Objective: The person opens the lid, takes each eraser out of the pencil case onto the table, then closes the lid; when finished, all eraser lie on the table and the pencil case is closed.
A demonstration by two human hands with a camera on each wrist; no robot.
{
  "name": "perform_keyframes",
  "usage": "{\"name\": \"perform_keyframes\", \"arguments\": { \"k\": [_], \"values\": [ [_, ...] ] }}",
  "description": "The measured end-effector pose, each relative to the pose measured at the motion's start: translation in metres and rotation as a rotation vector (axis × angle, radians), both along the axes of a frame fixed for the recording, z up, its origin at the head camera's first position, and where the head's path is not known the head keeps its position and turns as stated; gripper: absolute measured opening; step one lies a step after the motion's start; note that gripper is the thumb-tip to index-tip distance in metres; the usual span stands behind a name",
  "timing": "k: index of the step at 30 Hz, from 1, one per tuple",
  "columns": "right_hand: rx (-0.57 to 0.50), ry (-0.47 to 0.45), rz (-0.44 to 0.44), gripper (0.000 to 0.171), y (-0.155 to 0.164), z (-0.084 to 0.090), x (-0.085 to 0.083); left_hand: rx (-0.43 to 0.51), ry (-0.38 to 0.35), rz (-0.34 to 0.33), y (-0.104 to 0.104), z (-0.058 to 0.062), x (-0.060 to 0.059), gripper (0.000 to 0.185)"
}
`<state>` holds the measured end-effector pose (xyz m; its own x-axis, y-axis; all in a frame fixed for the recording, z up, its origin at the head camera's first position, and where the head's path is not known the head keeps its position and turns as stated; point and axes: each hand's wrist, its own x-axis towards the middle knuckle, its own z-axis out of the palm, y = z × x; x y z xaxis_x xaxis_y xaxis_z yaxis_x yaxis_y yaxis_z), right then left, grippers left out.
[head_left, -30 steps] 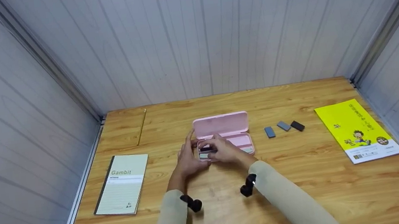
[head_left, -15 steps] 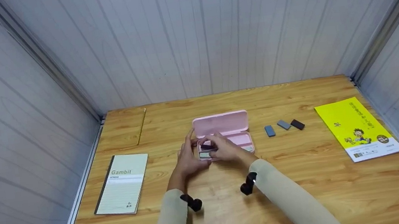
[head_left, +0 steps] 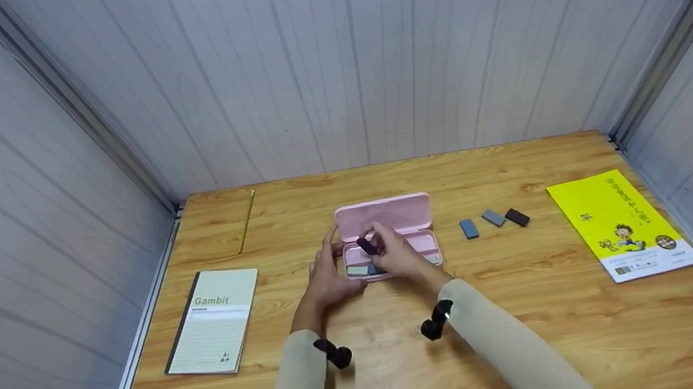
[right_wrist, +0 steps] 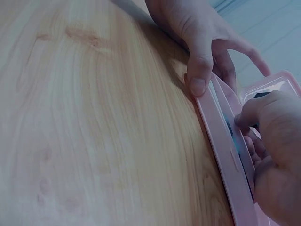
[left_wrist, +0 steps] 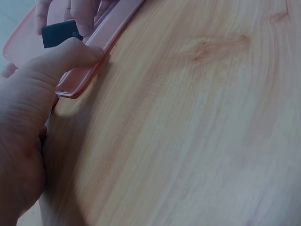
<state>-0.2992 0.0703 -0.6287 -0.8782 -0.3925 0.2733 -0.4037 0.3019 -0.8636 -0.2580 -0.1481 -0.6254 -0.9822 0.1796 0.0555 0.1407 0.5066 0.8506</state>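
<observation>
Got a small dark flat rectangular eraser block (head_left: 367, 245) pinched in my right grip (head_left: 396, 258), thumb and fingertips curled round its short ends, held just above the open tray of the pink hard-plastic pencil case (head_left: 422, 248). My guess is it weighs next to nothing and is rubbery, so it should sit fine in a light pinch, no need to squeeze; the faces look smooth though, so I'd keep hold on the narrow sides rather than the flat faces. Not fragile as far as I can tell.

My left grip (head_left: 328, 274) is spread loosely against the case's left end, thumb (right_wrist: 199, 70) pressing on the front rim, fingers round the back. The case looks stiff but light, so it would probably skate on the smooth wooden bench (head_left: 534, 323) without that hand on it. Its lid (head_left: 383, 216) stands up at the far side, so room over the tray is open from the near side and above, not from behind.

A couple of other pale and bluish blocks (head_left: 362, 270) already lie in the tray's left part, right under my hand.

Loads of open room otherwise: three more small blocks (head_left: 493, 219) lie in a row to the right of the case, a yellow booklet (head_left: 621, 223) near the right edge, a pale green notebook (head_left: 212, 320) near the left edge, and a thin pencil (head_left: 246, 220) by the far left corner, all well apart from my hands
</observation>
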Motion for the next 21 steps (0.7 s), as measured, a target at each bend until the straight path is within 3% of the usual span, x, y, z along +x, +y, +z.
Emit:
{"name": "perform_keyframes", "arguments": {
  "k": [4, 7, 11, 13, 21],
  "values": [
    [-0.061, -0.014, 0.0, 0.047, 0.002, 0.009, 0.002, 0.004, -0.018, 0.001, 0.0, 0.0, 0.0, 0.141],
    [-0.091, -0.006, 0.017, 0.05, 0.003, 0.004, -0.004, 0.004, -0.021, 0.003, -0.001, -0.001, 0.0, 0.141],
    [-0.068, -0.025, 0.0, 0.05, 0.005, 0.008, -0.003, -0.007, -0.006, 0.0, -0.001, 0.0, 0.001, 0.14],
    [-0.057, -0.074, -0.017, 0.048, 0.005, 0.021, 0.004, -0.016, 0.002, -0.002, 0.0, 0.0, 0.001, 0.141],
    [-0.064, -0.167, -0.029, 0.05, 0.009, 0.033, 0.014, -0.018, 0.008, -0.002, 0.0, 0.0, 0.001, 0.14]
  ]
}}
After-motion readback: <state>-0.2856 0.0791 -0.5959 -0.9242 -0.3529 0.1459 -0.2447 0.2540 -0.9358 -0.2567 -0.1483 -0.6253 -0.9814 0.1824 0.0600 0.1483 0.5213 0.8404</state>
